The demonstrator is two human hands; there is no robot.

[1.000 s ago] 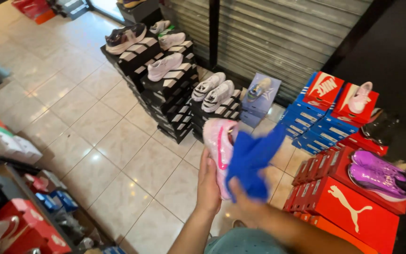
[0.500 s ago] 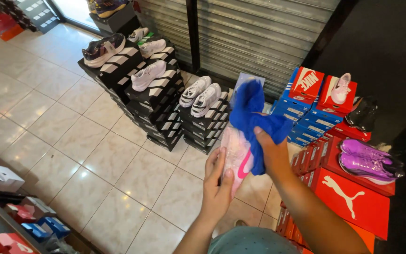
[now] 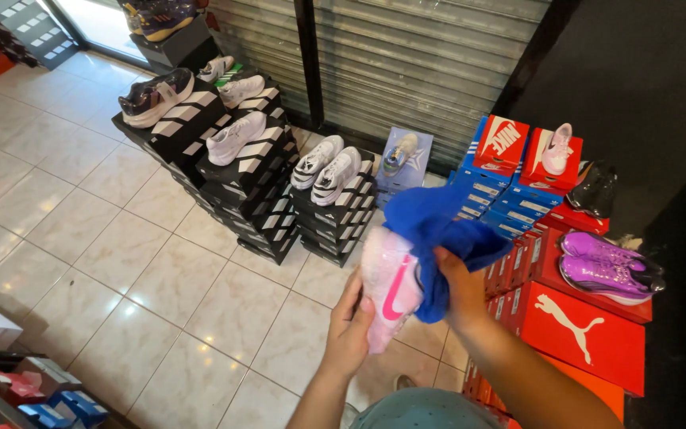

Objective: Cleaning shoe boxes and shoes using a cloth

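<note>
**A:** What fills my view, biggest first?

**B:** The tiled floor (image 3: 121, 262) takes the whole left half. Behind it, across the top, I see a grey roller shutter (image 3: 430, 71). Then the stacks: black striped shoe boxes (image 3: 240, 191) at centre left with white sneakers (image 3: 236, 137) and a dark sneaker (image 3: 155, 97) on top, blue boxes (image 3: 486, 202) right of centre, and red boxes (image 3: 589, 326) at the right edge.

**A:** And the shoe being handled?

**B:** The pink shoe (image 3: 388, 295) sits low in the middle of the frame, sole side toward me, toe pointing down. My left hand (image 3: 348, 332) cradles it from the left, fingers curled around its edge. My right hand (image 3: 458, 287) is closed on a blue cloth (image 3: 437, 232), which is pressed against the shoe's right side and bunches up above it.

**A:** Anything in the way?

**B:** The cloth hides the lower blue boxes and part of the shoe. Just right of my forearm lies a purple pair (image 3: 609, 266) on a red box; higher up are a pale pink shoe (image 3: 557, 148) and a black shoe (image 3: 595, 189). Small boxes (image 3: 49, 393) clutter the lower left corner.
</note>
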